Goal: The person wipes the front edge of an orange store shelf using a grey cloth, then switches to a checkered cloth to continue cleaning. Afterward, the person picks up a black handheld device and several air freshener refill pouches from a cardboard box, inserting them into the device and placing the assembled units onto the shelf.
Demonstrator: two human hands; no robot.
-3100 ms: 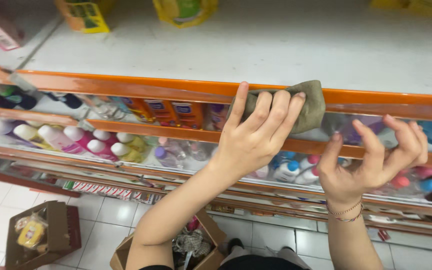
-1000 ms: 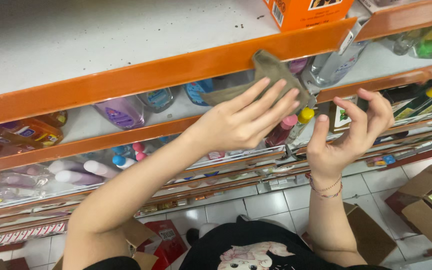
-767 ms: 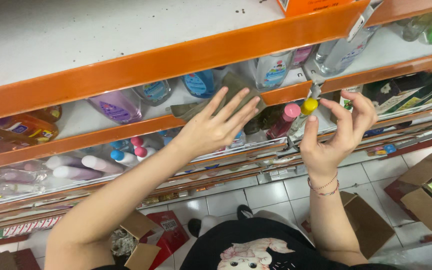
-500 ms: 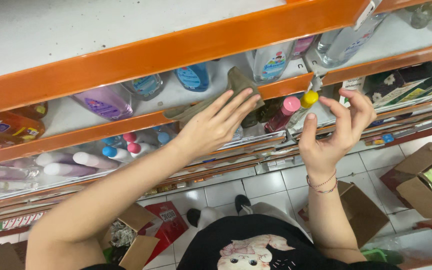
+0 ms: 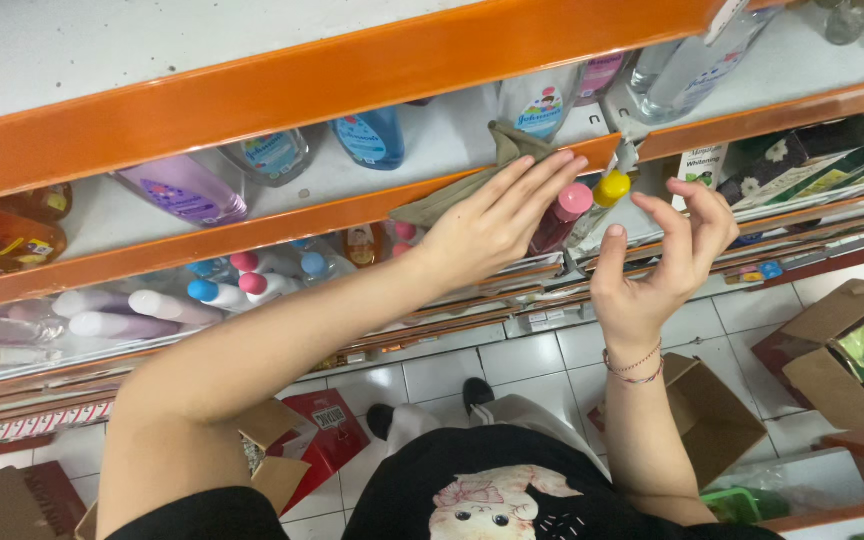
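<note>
**Cloth pressed to the orange shelf edge**

Landmark: the second orange shelf edge [image 5: 252, 230], running aslant across the middle of the view.

Above it, a wider orange shelf edge [image 5: 332, 85] fronts a bare white shelf board [image 5: 102, 45]. Between the two edges stand toiletry bottles: a lilac bottle [image 5: 187, 190] to the left, a blue bottle [image 5: 372, 135] nearer the middle. Below the landmark edge lie bottles with pink and blue caps [image 5: 242, 285]. Far below, on the tiled floor [image 5: 452, 370], open cardboard boxes [image 5: 832, 350] sit to the right.

Left hand [image 5: 487, 225]: laid flat on the landmark edge, fingers [image 5: 542, 175] straight and spread, pressing an olive-grey cloth [image 5: 497, 160] against the edge. The cloth's upper fold pokes above the edge; its tail trails left along it.

Right hand [image 5: 657, 265]: just right of the left, below the edge, fingers loosely curled and apart, holding nothing. A beaded bracelet [image 5: 634, 365] rings the wrist. A pink-capped bottle [image 5: 562, 215] and a yellow cap [image 5: 612, 187] show between the hands.
</note>
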